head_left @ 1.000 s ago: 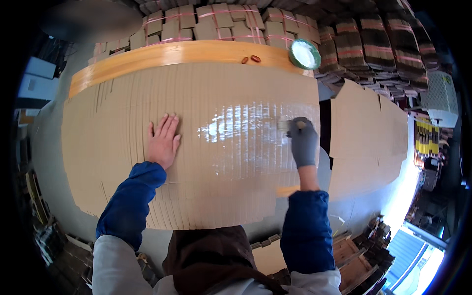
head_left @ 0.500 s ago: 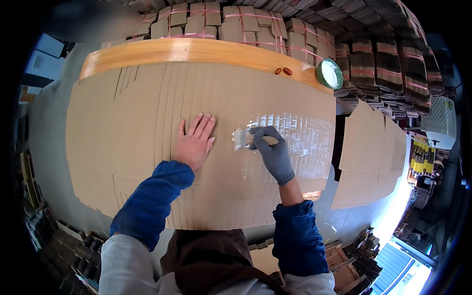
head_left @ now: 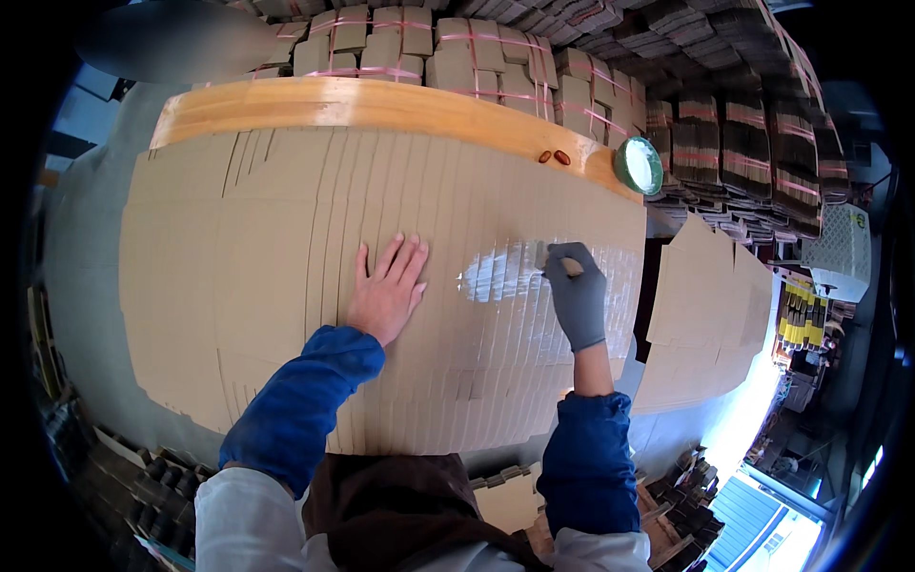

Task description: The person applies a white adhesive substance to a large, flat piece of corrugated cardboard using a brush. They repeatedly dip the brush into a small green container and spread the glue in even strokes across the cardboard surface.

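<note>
Bare and flat, my left hand [head_left: 386, 291] rests on a layered sheet of corrugated cardboard [head_left: 219, 276] with its fingers spread. My right hand [head_left: 579, 300], in a grey glove, is closed around a brush [head_left: 573, 268]; its wooden handle shows between the fingers, while the bristles are mostly hidden. Under and around that hand, the cardboard's right part carries a shiny wet white coating [head_left: 496, 274], thickest just left of the glove. Thin ridges or edges run across the sheet beside both hands.
A green bowl [head_left: 620, 172] of white paste stands at the wooden table's [head_left: 334, 98] far right corner, near two small brown objects [head_left: 554, 157]. More cardboard [head_left: 701, 315] lies to the right. Strapped cardboard bundles [head_left: 477, 62] are stacked beyond the table.
My right hand has moved right with the brush, uncovering a thick white patch where the bristles were. My left hand stays on the cardboard. The whole view has shifted slightly.
</note>
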Action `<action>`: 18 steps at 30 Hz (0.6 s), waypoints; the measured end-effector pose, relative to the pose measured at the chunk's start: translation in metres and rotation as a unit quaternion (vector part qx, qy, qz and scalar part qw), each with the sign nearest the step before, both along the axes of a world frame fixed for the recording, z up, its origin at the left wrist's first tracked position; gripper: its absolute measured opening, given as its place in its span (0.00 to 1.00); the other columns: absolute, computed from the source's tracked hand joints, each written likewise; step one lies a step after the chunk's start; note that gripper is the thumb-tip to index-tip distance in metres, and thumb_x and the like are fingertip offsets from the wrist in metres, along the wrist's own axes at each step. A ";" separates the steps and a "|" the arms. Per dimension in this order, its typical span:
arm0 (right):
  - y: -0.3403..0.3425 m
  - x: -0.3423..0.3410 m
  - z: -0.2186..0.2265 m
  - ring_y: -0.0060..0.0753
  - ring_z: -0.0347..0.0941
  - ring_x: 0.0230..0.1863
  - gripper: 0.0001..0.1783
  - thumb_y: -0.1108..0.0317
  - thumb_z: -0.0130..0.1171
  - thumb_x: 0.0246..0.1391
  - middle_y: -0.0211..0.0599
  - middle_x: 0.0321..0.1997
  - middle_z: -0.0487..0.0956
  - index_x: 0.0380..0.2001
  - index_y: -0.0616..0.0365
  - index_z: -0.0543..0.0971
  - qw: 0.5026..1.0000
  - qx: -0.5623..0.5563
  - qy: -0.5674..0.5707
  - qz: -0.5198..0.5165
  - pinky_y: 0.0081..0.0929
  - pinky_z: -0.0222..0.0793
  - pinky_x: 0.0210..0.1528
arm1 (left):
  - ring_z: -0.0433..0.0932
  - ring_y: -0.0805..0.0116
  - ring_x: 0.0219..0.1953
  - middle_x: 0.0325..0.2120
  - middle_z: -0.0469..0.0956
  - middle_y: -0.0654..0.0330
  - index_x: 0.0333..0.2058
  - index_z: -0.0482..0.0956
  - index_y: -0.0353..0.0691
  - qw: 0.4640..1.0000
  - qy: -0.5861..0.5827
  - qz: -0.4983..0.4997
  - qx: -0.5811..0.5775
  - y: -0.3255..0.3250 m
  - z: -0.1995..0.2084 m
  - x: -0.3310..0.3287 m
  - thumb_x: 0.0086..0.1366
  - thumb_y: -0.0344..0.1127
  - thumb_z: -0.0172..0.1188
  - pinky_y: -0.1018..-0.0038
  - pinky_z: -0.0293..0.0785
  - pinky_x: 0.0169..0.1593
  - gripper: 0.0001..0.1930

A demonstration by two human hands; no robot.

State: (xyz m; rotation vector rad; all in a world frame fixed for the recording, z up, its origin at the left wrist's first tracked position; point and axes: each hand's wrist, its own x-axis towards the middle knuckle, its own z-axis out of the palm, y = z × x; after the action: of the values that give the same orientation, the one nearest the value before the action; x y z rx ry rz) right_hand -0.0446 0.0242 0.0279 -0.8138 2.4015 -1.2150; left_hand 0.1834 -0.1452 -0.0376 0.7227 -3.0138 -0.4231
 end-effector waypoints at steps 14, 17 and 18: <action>-0.039 -0.005 -0.007 0.25 0.78 0.29 0.03 0.74 0.57 0.57 0.36 0.28 0.81 0.34 0.61 0.77 0.991 -0.062 -0.114 -0.020 0.24 0.76 0.35 | 0.53 0.66 0.71 0.67 0.60 0.67 0.67 0.58 0.49 1.000 0.003 0.003 -0.001 0.005 -0.009 0.000 0.69 0.46 0.53 0.41 0.46 0.69 0.30; -0.010 -0.035 -0.011 0.25 0.78 0.30 0.04 0.73 0.59 0.56 0.37 0.29 0.81 0.34 0.62 0.77 0.993 -0.046 -0.077 -0.082 0.25 0.75 0.37 | 0.53 0.66 0.71 0.67 0.60 0.67 0.67 0.59 0.48 1.000 0.002 0.005 -0.003 0.002 -0.006 -0.004 0.69 0.45 0.53 0.41 0.46 0.69 0.30; -0.012 -0.030 -0.008 0.25 0.78 0.30 0.03 0.73 0.58 0.57 0.36 0.29 0.81 0.33 0.62 0.77 0.991 -0.067 -0.092 -0.071 0.25 0.75 0.36 | 0.53 0.66 0.71 0.67 0.60 0.67 0.67 0.59 0.48 1.000 0.001 0.002 -0.002 0.005 -0.007 -0.004 0.69 0.45 0.53 0.41 0.46 0.69 0.30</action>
State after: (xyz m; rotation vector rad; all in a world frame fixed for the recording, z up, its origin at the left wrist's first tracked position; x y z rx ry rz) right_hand -0.0747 0.0126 0.0202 -0.5470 2.2811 -1.4517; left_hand 0.1790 -0.1404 -0.0446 0.7280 -3.0103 -0.4175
